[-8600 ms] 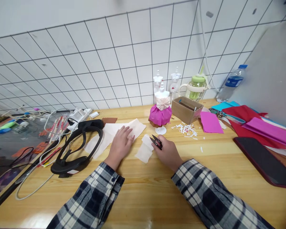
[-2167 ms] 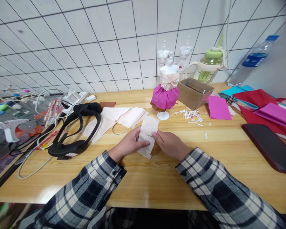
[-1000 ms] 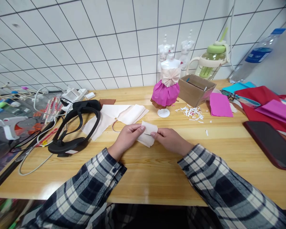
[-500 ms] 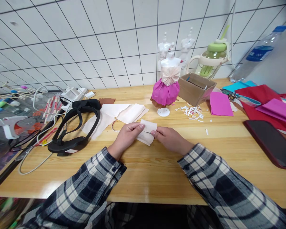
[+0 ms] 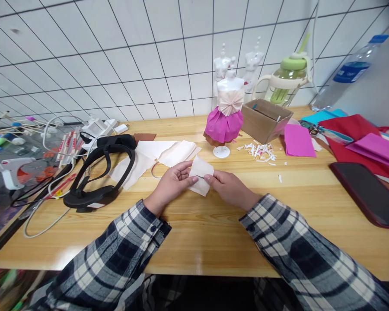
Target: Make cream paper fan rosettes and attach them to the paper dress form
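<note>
Where left hand [image 5: 172, 182] pinches: fingers clamped on pale paper [image 5: 201, 166], 9 o'clock edge.
Right hand [image 5: 231, 186]: fingers clamped on dark tool [image 5: 200, 176], 3 o'clock edge.
Dressed mannequin [image 5: 227, 108]: 1 o'clock.

The left hand's [image 5: 171, 181] fingertips are lost behind a small, cream, paper-thin rectangle [image 5: 201, 166]; a slim dark sliver [image 5: 199, 176] by the thumb of the right hand [image 5: 231, 186] is too fine for me to identify. From that rectangle, a white mannequin [image 5: 221, 65] near twelve o'clock stands part-hidden by a magenta-skirted one [image 5: 224, 125], a brown cardboard box [image 5: 262, 127] at two hides most of its contents, and a dark-red-edged black phone [image 5: 366, 194] at three is cropped.
</note>
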Available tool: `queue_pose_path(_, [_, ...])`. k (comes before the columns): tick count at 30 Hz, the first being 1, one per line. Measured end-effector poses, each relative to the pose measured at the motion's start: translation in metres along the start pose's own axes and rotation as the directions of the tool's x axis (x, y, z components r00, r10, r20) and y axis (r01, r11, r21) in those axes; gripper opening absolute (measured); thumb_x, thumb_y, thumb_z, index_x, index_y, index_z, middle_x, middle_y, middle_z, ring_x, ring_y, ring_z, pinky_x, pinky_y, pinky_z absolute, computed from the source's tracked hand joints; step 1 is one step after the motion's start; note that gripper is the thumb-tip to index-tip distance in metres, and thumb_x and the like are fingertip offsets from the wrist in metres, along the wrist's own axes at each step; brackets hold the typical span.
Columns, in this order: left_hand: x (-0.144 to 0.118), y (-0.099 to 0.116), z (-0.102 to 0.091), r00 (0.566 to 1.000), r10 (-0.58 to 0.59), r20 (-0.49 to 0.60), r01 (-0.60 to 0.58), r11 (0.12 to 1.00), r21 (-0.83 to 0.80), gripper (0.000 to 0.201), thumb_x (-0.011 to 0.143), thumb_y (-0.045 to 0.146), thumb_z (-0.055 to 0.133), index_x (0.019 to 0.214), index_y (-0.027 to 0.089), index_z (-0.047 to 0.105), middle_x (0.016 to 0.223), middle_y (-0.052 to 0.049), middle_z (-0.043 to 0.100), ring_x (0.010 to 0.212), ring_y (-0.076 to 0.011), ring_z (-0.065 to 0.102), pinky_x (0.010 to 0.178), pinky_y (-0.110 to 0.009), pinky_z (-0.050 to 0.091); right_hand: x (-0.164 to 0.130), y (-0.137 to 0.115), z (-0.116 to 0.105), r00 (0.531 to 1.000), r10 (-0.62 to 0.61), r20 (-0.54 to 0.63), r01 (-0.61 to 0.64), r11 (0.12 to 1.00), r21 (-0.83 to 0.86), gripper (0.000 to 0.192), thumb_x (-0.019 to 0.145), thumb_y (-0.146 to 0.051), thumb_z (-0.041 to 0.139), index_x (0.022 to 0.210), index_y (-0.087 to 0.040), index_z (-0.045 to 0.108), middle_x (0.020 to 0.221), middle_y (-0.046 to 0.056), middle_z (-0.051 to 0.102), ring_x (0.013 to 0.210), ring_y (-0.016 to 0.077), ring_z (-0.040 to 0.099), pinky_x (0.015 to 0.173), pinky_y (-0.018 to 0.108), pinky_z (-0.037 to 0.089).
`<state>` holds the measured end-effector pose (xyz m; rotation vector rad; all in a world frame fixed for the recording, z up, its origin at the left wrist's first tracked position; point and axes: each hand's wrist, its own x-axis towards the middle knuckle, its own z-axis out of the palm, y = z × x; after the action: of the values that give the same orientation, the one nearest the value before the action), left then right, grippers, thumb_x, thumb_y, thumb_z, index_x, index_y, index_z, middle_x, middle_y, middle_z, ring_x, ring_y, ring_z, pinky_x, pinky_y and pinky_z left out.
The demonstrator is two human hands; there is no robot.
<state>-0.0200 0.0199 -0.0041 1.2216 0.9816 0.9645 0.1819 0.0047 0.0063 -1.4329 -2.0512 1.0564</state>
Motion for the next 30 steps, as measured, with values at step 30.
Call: queue_pose_path(30, [0.0012,-0.0016,0.0008,0.990,-0.010,0.138,0.003,0.999,0.053,0.065,0.065,0.021,0.085,0.125,0.014,0.060,0.096,-0.007,0.073,0.081,-0.0155,0.068,0.075,-0.026,0.053,0.0000,0.0045,-0.0016,0.997,-0.070,0.039,0.069,0.998,0.003,0.038,0.097,-0.043,0.044,0.107,-0.014,0.068,0.100,0.010,0.072,0.089,0.0223,0.064,0.075,0.030,0.043])
